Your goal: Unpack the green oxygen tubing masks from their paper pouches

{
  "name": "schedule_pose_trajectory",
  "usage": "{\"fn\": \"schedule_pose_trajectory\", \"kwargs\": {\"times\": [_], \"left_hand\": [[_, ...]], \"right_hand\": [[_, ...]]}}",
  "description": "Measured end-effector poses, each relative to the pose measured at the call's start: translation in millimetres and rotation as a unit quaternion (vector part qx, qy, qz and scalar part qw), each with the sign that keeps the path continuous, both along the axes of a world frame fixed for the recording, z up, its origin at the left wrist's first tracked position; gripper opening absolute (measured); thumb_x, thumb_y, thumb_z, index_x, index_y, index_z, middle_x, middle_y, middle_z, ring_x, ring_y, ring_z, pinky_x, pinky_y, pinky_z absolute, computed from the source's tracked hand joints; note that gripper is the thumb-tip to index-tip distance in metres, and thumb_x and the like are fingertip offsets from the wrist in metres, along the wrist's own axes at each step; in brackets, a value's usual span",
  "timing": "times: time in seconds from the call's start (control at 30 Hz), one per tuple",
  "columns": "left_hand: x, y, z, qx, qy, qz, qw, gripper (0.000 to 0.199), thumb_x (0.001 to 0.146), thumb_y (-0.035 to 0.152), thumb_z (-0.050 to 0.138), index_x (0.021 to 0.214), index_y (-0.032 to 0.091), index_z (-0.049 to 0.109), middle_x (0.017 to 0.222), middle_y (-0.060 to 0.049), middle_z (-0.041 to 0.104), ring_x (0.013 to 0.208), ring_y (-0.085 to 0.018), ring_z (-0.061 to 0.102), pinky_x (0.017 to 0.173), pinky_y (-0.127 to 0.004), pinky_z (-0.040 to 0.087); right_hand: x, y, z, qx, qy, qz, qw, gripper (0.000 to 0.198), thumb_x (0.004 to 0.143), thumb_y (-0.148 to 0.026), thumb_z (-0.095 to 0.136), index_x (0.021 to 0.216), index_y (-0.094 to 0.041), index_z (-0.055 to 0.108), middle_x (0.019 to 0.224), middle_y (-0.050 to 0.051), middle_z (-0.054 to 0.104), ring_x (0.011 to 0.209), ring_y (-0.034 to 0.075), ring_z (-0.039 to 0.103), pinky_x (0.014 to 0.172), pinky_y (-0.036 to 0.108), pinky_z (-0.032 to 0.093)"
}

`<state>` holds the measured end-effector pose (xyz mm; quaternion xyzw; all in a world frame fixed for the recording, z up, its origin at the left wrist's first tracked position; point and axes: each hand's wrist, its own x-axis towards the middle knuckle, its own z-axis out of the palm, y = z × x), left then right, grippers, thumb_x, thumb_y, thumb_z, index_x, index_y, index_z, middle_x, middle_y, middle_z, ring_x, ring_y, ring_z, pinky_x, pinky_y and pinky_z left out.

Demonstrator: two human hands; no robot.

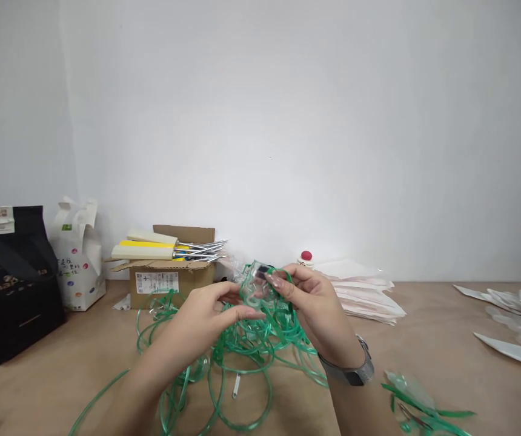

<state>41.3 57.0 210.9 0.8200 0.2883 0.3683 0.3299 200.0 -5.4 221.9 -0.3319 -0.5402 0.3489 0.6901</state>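
In the head view, a clear plastic mask (257,289) with green edging and a dark patch near its top is held up between my hands. My right hand (310,300) pinches its right side with thumb and fingers, and a green strap loops beside those fingertips. My left hand (215,312) grips it from the left, thumb stretched along the lower edge and fingertips partly hidden behind the plastic. Below and behind both hands lies a tangle of green tubing (241,427) mixed with more clear plastic parts. A small white strip (236,386) lies on the table inside the loops.
A cardboard box (188,280) holds tools with yellow and white handles. Left of it stand a white paper bag (79,272) and a black bag (10,303). Stacked white packets (369,303) sit behind my right hand. Scissors (412,416) lie among green scraps at right.
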Motion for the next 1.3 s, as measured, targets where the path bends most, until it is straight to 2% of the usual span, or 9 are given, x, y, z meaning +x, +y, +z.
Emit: {"fn": "schedule_pose_trajectory", "kwargs": {"times": [0.13, 0.27, 0.4, 0.53, 0.67, 0.8, 1.03, 1.2, 1.3], "left_hand": [[11.3, -0.7, -3.2, 0.003, -0.038, -0.031, 0.999, 0.041, 0.083, 0.051, 0.046, 0.065, 0.019, 0.063, 0.067, -0.001, 0.064, 0.070, -0.019, 0.059, 0.063, -0.026, 0.042], [25.8, -2.5, -10.5, -0.045, -0.105, -0.010, 0.993, 0.035, 0.079, 0.049, 0.052, 0.064, 0.018, 0.057, 0.062, 0.000, 0.060, 0.066, -0.017, 0.058, 0.062, -0.024, 0.043], [32.3, -1.5, -18.4, -0.032, -0.141, 0.035, 0.989, 0.027, 0.080, 0.046, 0.052, 0.075, 0.020, 0.052, 0.067, 0.002, 0.057, 0.063, -0.016, 0.059, 0.059, -0.024, 0.043], [35.6, -0.5, -26.1, 0.004, -0.114, 0.085, 0.990, 0.028, 0.081, 0.044, 0.050, 0.066, 0.023, 0.040, 0.055, 0.005, 0.049, 0.053, -0.014, 0.055, 0.050, -0.022, 0.039], [47.1, -3.6, -33.3, -0.067, -0.112, 0.031, 0.991, 0.034, 0.079, 0.043, 0.053, 0.058, 0.022, 0.037, 0.047, 0.006, 0.051, 0.038, -0.012, 0.051, 0.043, -0.022, 0.037], [61.0, -7.2, -38.0, -0.188, -0.167, -0.057, 0.966, 0.040, 0.073, 0.051, 0.057, 0.054, 0.020, 0.041, 0.042, 0.004, 0.051, 0.030, -0.010, 0.044, 0.034, -0.021, 0.032], [68.5, -12.4, -40.3, -0.250, -0.182, -0.118, 0.944, 0.043, 0.072, 0.061, 0.050, 0.061, 0.020, 0.044, 0.036, 0.009, 0.037, 0.025, -0.005, 0.023, 0.029, -0.019, 0.018], [56.7, -7.1, -34.3, -0.191, -0.188, -0.059, 0.962, 0.040, 0.073, 0.054, 0.054, 0.056, 0.020, 0.041, 0.041, 0.007, 0.039, 0.033, -0.007, 0.029, 0.037, -0.021, 0.022], [42.7, -0.3, -30.0, -0.010, -0.139, 0.049, 0.989, 0.024, 0.077, 0.038, 0.055, 0.062, 0.020, 0.051, 0.061, 0.001, 0.052, 0.058, -0.013, 0.048, 0.054, -0.023, 0.034]], "right_hand": [[-10.3, 11.5, -6.6, 0.005, 0.182, -0.017, 0.983, 0.022, 0.057, -0.029, 0.079, 0.071, -0.018, 0.065, 0.070, -0.001, 0.067, 0.070, 0.016, 0.063, 0.061, 0.026, 0.050], [-16.2, 20.3, -13.9, -0.022, 0.273, -0.035, 0.961, 0.027, 0.051, -0.026, 0.082, 0.070, -0.019, 0.065, 0.074, 0.000, 0.067, 0.076, 0.017, 0.062, 0.055, 0.022, 0.046], [-16.3, 21.0, -15.5, -0.020, 0.243, 0.003, 0.970, 0.023, 0.057, -0.027, 0.079, 0.073, -0.019, 0.065, 0.080, 0.001, 0.067, 0.080, 0.017, 0.060, 0.063, 0.025, 0.047], [-12.6, 23.4, -18.4, 0.000, 0.209, -0.012, 0.978, 0.020, 0.061, -0.029, 0.076, 0.074, -0.018, 0.066, 0.076, -0.001, 0.066, 0.078, 0.014, 0.058, 0.073, 0.027, 0.044], [-0.7, 33.5, -24.4, -0.002, 0.182, -0.112, 0.977, 0.021, 0.058, -0.031, 0.077, 0.063, -0.016, 0.063, 0.062, -0.002, 0.061, 0.064, 0.012, 0.053, 0.065, 0.025, 0.040], [9.2, 37.5, -25.5, 0.008, 0.124, -0.195, 0.973, 0.025, 0.059, -0.035, 0.076, 0.058, -0.016, 0.060, 0.057, -0.002, 0.058, 0.058, 0.012, 0.048, 0.059, 0.026, 0.037], [6.8, 30.3, -21.3, 0.042, 0.130, -0.183, 0.974, 0.024, 0.061, -0.035, 0.076, 0.061, -0.016, 0.061, 0.061, -0.003, 0.059, 0.059, 0.011, 0.049, 0.060, 0.025, 0.038], [6.9, 28.9, -16.8, 0.052, 0.097, -0.136, 0.985, 0.025, 0.070, -0.040, 0.070, 0.067, -0.017, 0.060, 0.062, -0.002, 0.058, 0.061, 0.012, 0.050, 0.061, 0.025, 0.040], [9.4, 26.2, -12.7, 0.037, 0.056, -0.102, 0.993, 0.032, 0.076, -0.049, 0.062, 0.066, -0.018, 0.059, 0.058, -0.002, 0.057, 0.060, 0.013, 0.051, 0.063, 0.026, 0.041]]}}
